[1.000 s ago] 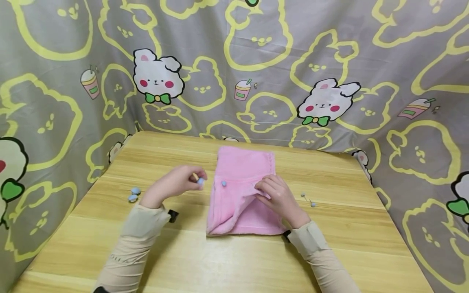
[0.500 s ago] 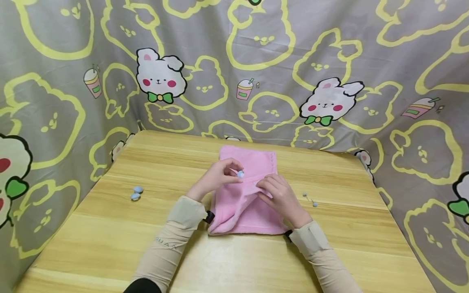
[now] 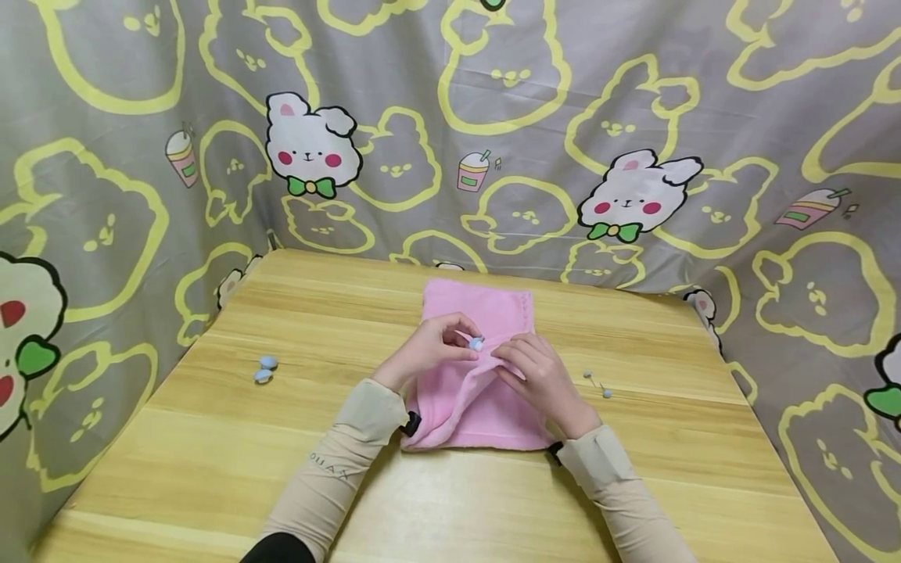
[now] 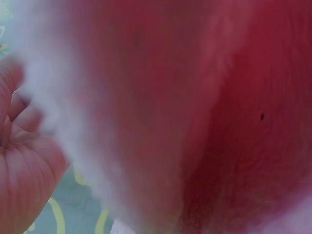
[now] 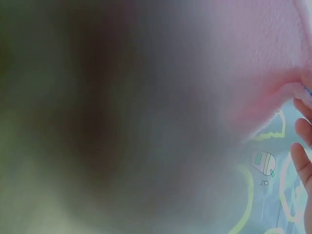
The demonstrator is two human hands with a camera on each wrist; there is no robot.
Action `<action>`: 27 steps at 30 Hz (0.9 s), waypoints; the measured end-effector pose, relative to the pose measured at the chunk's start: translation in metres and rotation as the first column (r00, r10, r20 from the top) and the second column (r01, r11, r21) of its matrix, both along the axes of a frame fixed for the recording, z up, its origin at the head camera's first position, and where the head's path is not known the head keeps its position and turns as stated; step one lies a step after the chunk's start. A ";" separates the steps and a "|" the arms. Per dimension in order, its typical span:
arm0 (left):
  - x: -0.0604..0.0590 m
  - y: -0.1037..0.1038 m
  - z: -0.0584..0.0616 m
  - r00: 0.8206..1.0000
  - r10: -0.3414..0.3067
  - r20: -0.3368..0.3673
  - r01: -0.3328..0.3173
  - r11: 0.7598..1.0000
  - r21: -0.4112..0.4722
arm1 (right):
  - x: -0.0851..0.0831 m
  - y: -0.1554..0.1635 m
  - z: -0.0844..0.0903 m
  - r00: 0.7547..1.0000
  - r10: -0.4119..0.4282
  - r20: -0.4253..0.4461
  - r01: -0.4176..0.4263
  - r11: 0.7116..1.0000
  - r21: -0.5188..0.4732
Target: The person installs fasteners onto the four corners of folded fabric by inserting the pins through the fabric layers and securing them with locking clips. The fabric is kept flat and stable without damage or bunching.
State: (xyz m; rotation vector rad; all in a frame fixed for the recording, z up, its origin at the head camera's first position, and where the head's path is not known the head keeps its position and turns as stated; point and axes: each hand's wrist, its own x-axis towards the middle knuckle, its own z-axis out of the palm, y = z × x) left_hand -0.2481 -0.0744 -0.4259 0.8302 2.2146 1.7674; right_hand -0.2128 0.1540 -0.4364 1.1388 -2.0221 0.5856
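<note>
On the table (image 3: 176,485) lay two caps (image 3: 268,363), two pins (image 3: 607,393); your left hand (image 3: 436,342) pinched another cap (image 3: 476,344), right hand (image 3: 540,374) one cloth (image 3: 482,303).

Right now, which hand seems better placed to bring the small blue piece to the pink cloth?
Probably the left hand: it pinches the small blue piece over the pink cloth, while the right hand is occupied holding the cloth.

Left hand (image 3: 435,346) and right hand (image 3: 540,374) close together; both pinching; forearms (image 3: 334,453) converging
</note>
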 end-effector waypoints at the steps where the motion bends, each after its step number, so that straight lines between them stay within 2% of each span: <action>1: 0.000 0.000 0.000 1.000 -0.006 -0.004 0.006 1.000 0.000 | 0.000 0.000 0.000 1.000 0.000 0.000 0.000 1.000 0.000; 17: 0.000 0.001 -0.001 1.000 -0.026 -0.009 0.026 0.999 0.026 | 0.000 0.001 0.001 1.000 0.002 0.007 -0.002 1.000 0.002; 27: 0.004 0.004 0.001 0.998 -0.043 -0.040 0.043 0.999 -0.007 | -0.001 0.002 0.000 1.000 0.014 0.025 -0.014 1.000 -0.001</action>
